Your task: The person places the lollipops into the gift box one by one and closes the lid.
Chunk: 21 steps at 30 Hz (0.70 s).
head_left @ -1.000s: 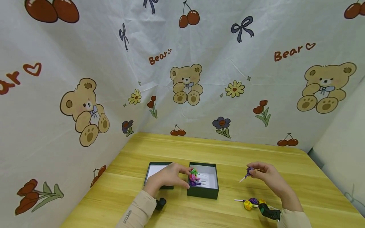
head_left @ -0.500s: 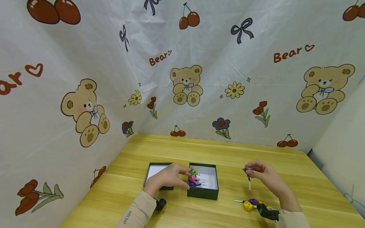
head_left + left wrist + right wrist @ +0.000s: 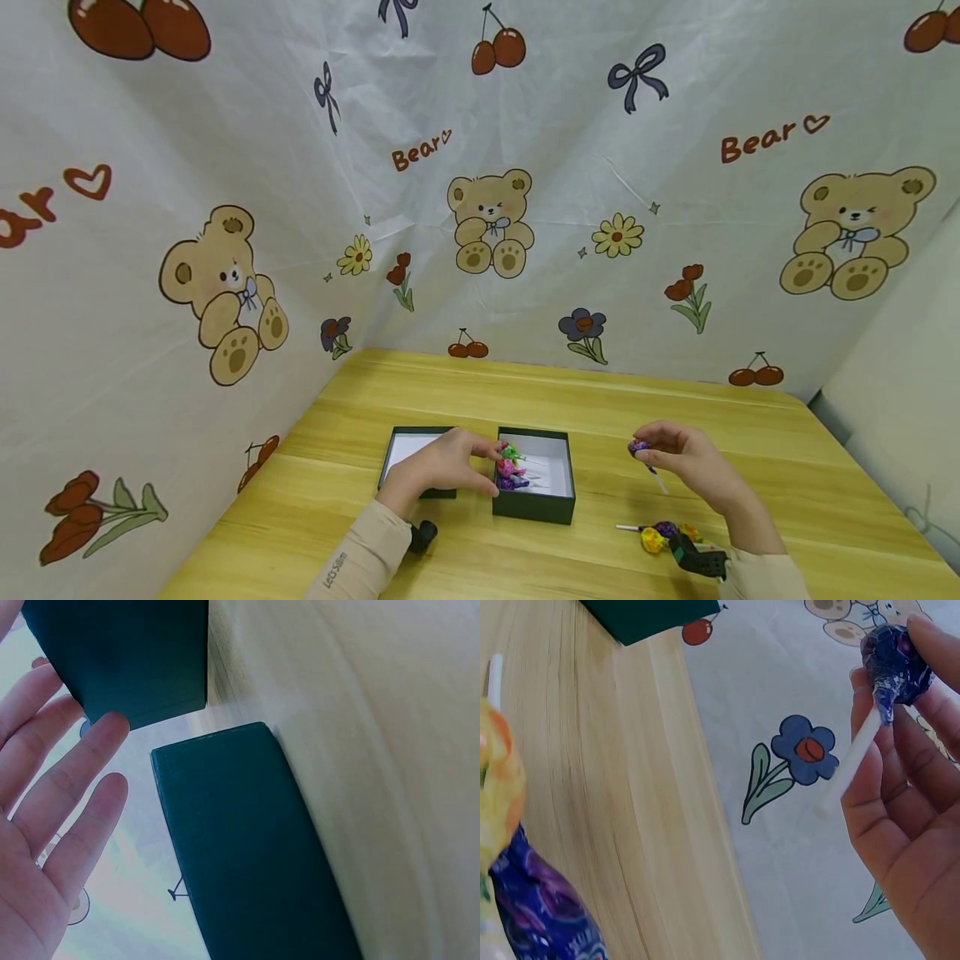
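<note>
- While the right hand (image 3: 693, 461) hangs above the wooden bench (image 3: 750, 433), its fingertips pinch the foil-wrapped purple lollipop (image 3: 639, 448) by its round head, the thin white stick slanting down towards the near right.
- In the right wrist view the crinkled purple wrapper sits between the curled fingers (image 3: 930, 645), clear of the bench.
- The left hand (image 3: 442, 467) lies flat, fingers relaxed and straight, across the gap between the dark green box (image 3: 558, 500) and its shallow lid (image 3: 397, 450); whether it touches the box wall I cannot tell.
- The box is square with a white lining, standing mid-bench, and holds a cluster of wrapped lollipops (image 3: 512, 468) in pink, green and purple against its left side.
- The lid lies just left of the box, white inside facing up.
- On the bench near the right wrist rest loose lollipops (image 3: 660, 535), one yellow, one purple, their shiny wrappers touching.
</note>
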Tool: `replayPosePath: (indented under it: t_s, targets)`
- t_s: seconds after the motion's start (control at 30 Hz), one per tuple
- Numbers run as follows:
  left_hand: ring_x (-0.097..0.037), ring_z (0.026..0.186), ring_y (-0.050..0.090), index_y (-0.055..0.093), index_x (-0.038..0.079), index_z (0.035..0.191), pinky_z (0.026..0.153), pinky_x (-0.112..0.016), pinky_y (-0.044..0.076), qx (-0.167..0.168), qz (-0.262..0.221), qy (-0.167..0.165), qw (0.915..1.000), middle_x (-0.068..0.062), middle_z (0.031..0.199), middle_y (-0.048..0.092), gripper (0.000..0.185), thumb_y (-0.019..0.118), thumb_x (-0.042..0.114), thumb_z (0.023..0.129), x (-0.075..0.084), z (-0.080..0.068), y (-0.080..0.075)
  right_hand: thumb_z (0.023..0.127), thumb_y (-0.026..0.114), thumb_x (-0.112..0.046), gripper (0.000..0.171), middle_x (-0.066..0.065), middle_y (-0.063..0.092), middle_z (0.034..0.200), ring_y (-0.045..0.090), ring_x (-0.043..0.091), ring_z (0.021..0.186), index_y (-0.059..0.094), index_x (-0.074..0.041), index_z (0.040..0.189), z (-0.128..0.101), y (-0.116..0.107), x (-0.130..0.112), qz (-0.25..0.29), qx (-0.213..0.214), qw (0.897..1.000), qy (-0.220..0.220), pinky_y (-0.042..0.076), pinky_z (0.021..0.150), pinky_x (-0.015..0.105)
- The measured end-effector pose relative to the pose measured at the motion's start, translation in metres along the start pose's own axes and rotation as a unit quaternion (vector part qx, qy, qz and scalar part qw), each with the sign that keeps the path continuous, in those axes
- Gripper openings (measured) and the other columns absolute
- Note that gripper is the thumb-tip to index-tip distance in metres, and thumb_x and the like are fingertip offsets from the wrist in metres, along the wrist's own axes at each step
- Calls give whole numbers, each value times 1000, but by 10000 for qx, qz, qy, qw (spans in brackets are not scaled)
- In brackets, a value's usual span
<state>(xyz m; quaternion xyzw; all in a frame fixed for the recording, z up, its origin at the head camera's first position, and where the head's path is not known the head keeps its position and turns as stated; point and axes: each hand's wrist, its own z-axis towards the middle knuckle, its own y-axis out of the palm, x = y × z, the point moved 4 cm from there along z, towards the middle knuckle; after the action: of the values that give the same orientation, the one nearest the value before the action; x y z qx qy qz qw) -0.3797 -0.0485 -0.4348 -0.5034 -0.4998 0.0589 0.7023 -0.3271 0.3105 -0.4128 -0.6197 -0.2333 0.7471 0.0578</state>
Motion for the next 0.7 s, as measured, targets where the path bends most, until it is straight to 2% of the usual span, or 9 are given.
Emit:
replayPosePath:
  t_s: [0.1, 0.23, 0.33, 0.57, 0.63, 0.7]
  targets:
    - [-23, 131, 56, 73, 22, 118, 105, -44, 50, 5, 4, 20, 10000, 8, 145, 57, 44, 86, 38, 79, 0, 0, 0, 100, 63, -17, 37, -1, 70, 109, 69, 11, 98, 58, 10, 124, 1, 3, -3, -83, 27, 10000, -25, 57, 82, 22]
    - [-23, 133, 55, 73, 23, 118, 106, -44, 49, -3, -27, 52, 10000, 9, 146, 56, 44, 85, 38, 79, -1, 0, 1, 99, 63, -17, 41, -6, 72, 109, 69, 6, 98, 58, 13, 127, 3, 6, -6, -78, 0, 9999, -101, 57, 82, 21]
    - [-23, 133, 55, 73, 23, 118, 106, -44, 49, -13, -66, 36, 10000, 9, 145, 57, 44, 85, 38, 79, -2, 0, 1, 100, 62, -16, 43, -5, 73, 111, 69, 3, 98, 57, 15, 129, 5, 9, -7, 9, -63, 9999, -86, 56, 84, 20]
    - [-21, 130, 57, 74, 23, 117, 105, -42, 50, -4, -21, 35, 10000, 10, 145, 57, 43, 86, 39, 78, -4, 1, 2, 99, 63, -16, 44, 23, 69, 121, 68, 0, 98, 58, 16, 129, 8, 18, -15, -20, -80, 9999, -149, 56, 86, 19]
    - [-22, 130, 57, 73, 23, 117, 105, -42, 51, 5, -11, 61, 10000, 10, 145, 57, 44, 86, 39, 79, -4, 1, 2, 99, 63, -15, 43, 28, 67, 121, 68, 0, 98, 58, 16, 129, 9, 21, -19, -42, -91, 9997, -218, 56, 86, 20]
    - [-22, 131, 57, 73, 22, 118, 105, -43, 50, 4, -5, 74, 10000, 10, 145, 57, 44, 85, 39, 79, -4, 1, 2, 98, 64, -15, 42, 27, 67, 120, 68, 0, 97, 59, 15, 128, 9, 23, -20, -81, -23, 9998, -171, 57, 85, 21]
